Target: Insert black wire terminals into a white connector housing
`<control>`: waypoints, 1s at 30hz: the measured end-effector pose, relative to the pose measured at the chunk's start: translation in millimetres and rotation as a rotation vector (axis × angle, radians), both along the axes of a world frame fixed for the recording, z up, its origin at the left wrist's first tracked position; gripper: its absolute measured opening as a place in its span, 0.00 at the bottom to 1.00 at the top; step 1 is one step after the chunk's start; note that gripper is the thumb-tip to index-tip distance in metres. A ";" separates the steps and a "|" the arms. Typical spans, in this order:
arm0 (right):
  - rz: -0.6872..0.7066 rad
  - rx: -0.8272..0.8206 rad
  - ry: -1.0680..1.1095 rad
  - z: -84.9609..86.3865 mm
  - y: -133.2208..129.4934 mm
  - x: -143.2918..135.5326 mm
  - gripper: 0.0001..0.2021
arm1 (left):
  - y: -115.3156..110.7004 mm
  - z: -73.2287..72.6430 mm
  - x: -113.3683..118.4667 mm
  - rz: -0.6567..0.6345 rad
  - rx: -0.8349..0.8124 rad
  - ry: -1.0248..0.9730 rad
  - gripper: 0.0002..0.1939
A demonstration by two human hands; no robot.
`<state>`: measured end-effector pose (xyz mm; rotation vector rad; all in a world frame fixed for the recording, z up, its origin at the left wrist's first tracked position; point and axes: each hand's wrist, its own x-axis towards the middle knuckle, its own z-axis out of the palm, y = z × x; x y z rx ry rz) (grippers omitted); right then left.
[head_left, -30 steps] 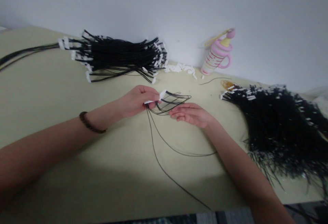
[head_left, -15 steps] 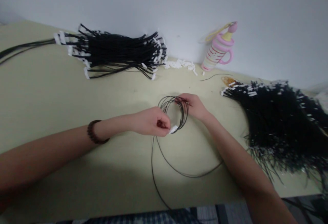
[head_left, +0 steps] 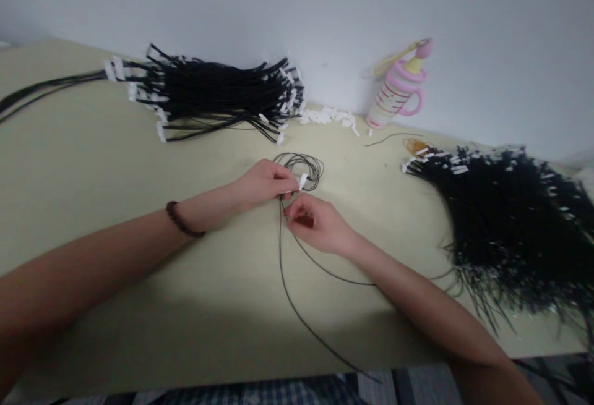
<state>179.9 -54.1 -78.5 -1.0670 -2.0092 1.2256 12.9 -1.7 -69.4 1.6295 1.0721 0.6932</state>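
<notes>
A thin black cable is wound into a coil [head_left: 314,162] on the table at the middle of the head view, with a white connector [head_left: 303,181] at its front edge. My left hand [head_left: 266,183] is closed on the near-left side of the coil, thumb and finger pinched beside the connector. Just in front of it, my right hand [head_left: 320,222] has its fingertips pinched on the cable where it leaves the coil. Two loose cable lengths [head_left: 290,297] trail from there, one toward the front edge and one passing by my right forearm.
Behind lies a bundle of black cables [head_left: 213,91] with white ends, beside a scatter of small white pieces [head_left: 327,115]. A pink bottle [head_left: 390,97] stands against the wall. Orange rubber bands [head_left: 414,146] and a large heap of black cables [head_left: 505,219] lie to the right.
The coil has moved back and left, with the white connector now at its front. My right hand has come from the coil's right side to its front, beside my left hand.
</notes>
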 end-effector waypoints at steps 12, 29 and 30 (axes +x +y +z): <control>-0.022 -0.087 0.102 7.9 9.4 11.9 0.04 | 0.8 5.9 0.9 0.108 -0.121 -0.135 0.08; -0.069 0.122 0.545 111.3 3.3 90.1 0.12 | -3.2 16.3 -0.1 0.141 -0.080 0.045 0.08; -0.104 0.149 0.525 108.2 4.9 86.0 0.10 | -2.0 14.8 0.4 0.146 -0.093 0.034 0.08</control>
